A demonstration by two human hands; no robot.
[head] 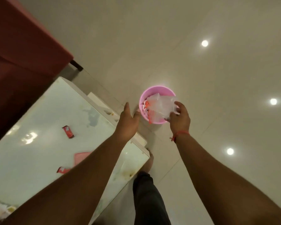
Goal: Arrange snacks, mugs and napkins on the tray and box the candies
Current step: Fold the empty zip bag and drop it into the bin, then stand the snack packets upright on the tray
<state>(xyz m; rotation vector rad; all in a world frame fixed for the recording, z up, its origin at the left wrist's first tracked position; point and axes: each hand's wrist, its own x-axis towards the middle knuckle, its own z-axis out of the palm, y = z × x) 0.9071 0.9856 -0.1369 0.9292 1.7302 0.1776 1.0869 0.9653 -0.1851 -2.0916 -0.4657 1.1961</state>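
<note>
A glossy beige tiled floor (169, 46) fills most of the view, with bright round ceiling lights mirrored in it. At the left stands a white glass-topped surface (39, 127), and beyond it a dark red sofa (19, 54). On the floor just past the surface's far corner sits a pink bucket (152, 119), holding clear plastic wrappers (161, 106) and some red and white scraps.

The right hand (179, 117) is over the bucket's near right rim, its fingers (178, 105) curled round the crumpled clear plastic, which bulges over the bucket's mouth. The left hand (128, 120) hovers at the surface's edge just left of the bucket, fingers straight and relaxed, holding nothing; its thumb reaches close to the bucket's wall.

Two red snack bars remain on the surface. The far one (68, 131) lies flat, well apart from the hands, its long axis running from upper left to lower right. The near one (62, 169) is partly hidden by the left forearm. A pink cloth (79, 157) lies between them, also partly covered by that arm. Below, a dark trouser leg (146, 200) and a bare foot (148, 163) stand by the surface.
</note>
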